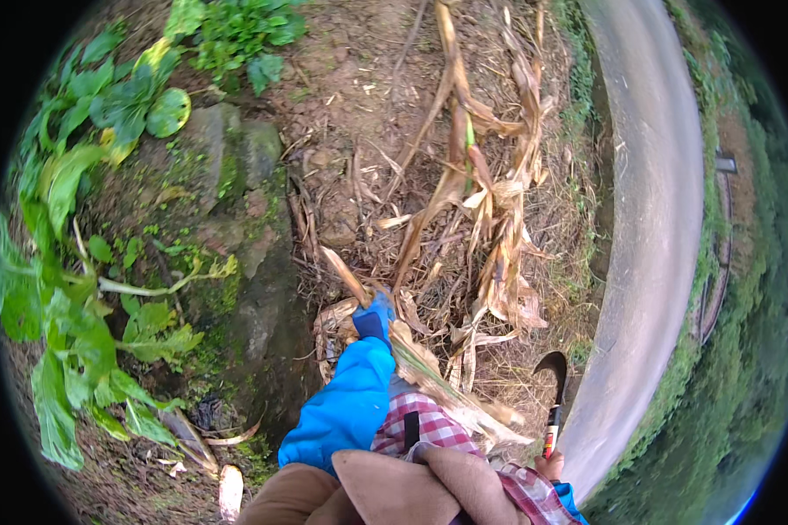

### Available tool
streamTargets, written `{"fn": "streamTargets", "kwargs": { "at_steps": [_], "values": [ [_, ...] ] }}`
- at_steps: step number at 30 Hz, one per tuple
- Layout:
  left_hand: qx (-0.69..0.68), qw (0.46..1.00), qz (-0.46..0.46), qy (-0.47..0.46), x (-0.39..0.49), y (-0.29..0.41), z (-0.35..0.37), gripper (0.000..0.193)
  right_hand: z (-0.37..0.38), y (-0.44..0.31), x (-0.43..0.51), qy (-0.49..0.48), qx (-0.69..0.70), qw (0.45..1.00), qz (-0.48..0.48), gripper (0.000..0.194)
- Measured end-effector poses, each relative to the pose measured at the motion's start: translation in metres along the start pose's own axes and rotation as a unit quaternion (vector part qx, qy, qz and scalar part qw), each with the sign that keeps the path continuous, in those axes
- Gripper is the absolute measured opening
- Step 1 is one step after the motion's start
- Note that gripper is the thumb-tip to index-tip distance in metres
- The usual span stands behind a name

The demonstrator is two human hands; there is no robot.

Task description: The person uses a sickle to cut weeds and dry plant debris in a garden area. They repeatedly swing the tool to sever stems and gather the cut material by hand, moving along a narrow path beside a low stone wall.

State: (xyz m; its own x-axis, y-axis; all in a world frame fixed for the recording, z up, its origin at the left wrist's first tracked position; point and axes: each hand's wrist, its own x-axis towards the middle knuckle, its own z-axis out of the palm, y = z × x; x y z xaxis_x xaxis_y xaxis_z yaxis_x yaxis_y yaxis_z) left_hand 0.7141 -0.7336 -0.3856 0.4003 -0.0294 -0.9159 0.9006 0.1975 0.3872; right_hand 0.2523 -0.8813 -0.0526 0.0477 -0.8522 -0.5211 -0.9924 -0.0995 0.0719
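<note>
My left hand (375,314), in a blue glove below a bright blue sleeve, is closed around a dry corn stalk (347,277). The stalk's cut end points up and left of the hand, and its pale leaves (427,367) trail down to the right across my checked clothing. At the lower right my right hand (549,464) is bare and grips a sickle (557,387) by its handle, the dark curved blade pointing up and away. Ahead of me, more dry corn stalks (459,131) with withered leaves lie over the soil.
A mossy stone ledge (256,243) runs along the left, beside leafy green plants (85,328). On the right a concrete road (656,197) curves past a grassy edge. Dry straw and stalk scraps cover the ground between. A cut pale piece (230,492) lies at lower left.
</note>
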Motion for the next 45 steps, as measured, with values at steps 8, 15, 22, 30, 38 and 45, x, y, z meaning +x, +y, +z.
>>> {"fn": "streamTargets", "kwargs": {
  "at_steps": [8,15,22,30,38,45],
  "values": [
    [0.079,0.965,0.179,-0.173,-0.011,0.182,0.249,0.029,-0.010,-0.207,0.090,0.132,0.210,0.964,-0.095,0.018],
    [0.144,0.918,0.226,-0.293,0.061,0.146,0.344,0.052,-0.026,-0.357,0.192,0.075,0.328,0.922,-0.190,0.017],
    [0.249,0.901,0.033,-0.352,0.044,0.184,0.331,0.060,-0.081,-0.424,0.211,0.040,0.331,0.904,-0.269,0.021],
    [0.114,0.892,-0.005,-0.437,-0.005,0.191,0.314,0.053,-0.139,-0.496,0.230,-0.064,0.308,0.881,-0.354,0.032],
    [0.107,0.892,-0.002,-0.438,-0.016,0.238,0.255,0.062,-0.287,-0.643,0.184,0.168,0.367,0.718,-0.567,0.015],
    [0.314,0.901,0.080,-0.288,-0.025,0.275,0.225,0.038,-0.095,-0.456,0.269,-0.012,0.042,0.915,-0.400,0.028]
  ]
}}
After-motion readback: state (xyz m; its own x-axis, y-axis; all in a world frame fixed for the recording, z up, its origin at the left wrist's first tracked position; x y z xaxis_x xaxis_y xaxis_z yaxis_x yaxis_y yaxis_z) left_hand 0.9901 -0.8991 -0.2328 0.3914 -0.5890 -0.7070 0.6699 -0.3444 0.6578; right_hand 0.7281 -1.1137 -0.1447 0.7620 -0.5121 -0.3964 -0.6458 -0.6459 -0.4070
